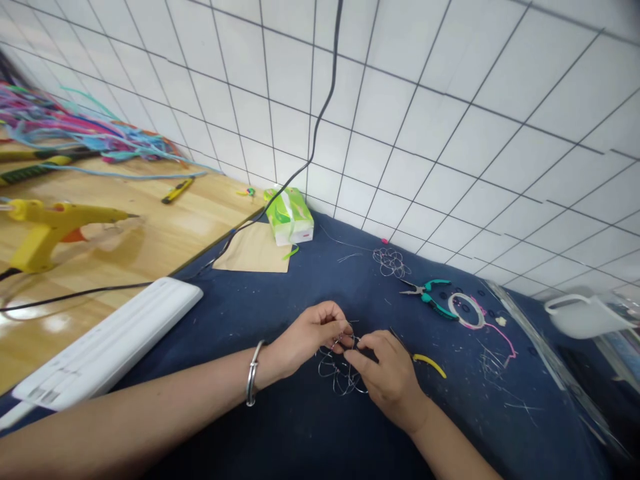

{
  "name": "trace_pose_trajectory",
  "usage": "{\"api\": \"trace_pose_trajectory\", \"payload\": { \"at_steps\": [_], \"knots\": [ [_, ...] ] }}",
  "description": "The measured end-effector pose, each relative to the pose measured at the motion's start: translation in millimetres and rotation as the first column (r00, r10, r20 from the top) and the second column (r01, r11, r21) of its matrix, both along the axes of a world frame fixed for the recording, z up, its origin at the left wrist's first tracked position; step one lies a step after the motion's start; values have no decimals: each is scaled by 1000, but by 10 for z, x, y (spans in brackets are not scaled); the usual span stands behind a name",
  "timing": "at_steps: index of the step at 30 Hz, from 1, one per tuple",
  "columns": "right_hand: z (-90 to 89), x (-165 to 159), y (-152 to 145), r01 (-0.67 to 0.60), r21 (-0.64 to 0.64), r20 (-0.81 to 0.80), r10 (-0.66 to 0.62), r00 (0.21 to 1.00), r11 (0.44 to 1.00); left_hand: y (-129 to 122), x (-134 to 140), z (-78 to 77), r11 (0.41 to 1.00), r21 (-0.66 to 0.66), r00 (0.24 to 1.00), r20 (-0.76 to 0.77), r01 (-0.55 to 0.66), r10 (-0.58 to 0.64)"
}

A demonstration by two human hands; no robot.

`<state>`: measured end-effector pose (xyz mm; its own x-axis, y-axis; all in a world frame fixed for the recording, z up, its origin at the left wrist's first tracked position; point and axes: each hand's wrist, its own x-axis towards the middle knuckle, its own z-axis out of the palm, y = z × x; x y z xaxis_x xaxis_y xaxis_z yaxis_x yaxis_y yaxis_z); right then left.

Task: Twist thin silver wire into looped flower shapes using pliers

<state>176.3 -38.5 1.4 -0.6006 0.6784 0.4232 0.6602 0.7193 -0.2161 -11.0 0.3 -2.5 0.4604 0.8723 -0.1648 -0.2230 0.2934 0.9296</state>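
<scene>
Two bare hands meet at lower centre of the frame, over a dark blue cloth (345, 273). The left hand (310, 337), a silver bangle at its wrist, pinches thin silvery wire loops (340, 377); the right hand (387, 377) has thumb and forefinger closed on the same piece from the other side. The loops hang just below the fingertips. Such fine wire probably springs, so a firm left pinch close to the crossing, with small turns from the right, should keep the loops from bending out of shape.

Yellow-handled pliers (429, 364) lie partly behind the right hand, so that elbow room is tight; teal-handled pliers (435, 297) and a second wire cluster (391, 263) sit farther up, right of centre. A white power strip (115, 340) borders the left forearm. The freest cloth appears just above the hands, before the tiled wall (400, 100).
</scene>
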Motion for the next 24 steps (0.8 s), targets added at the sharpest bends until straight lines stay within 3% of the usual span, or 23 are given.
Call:
{"api": "trace_pose_trajectory", "payload": {
  "at_steps": [5, 12, 18, 24],
  "knots": [
    [-33, 39, 0, 6, -32, -35, -7, 999, 999, 4, 2, 3, 1000, -7, 1000, 12, -13, 13],
    [-65, 13, 26, 88, -187, -328, -147, 933, 978, 8, -8, 9, 1000, 6, 1000, -2, 0, 0],
    [12, -32, 45, 164, -397, -471, -354, 808, 903, 22, -6, 21, 1000, -6, 1000, -5, 13, -13],
    [-15, -28, 44, 176, -577, -476, -503, 722, 798, 34, -10, -8, 999, -23, 999, -8, 41, -41]
  ]
}}
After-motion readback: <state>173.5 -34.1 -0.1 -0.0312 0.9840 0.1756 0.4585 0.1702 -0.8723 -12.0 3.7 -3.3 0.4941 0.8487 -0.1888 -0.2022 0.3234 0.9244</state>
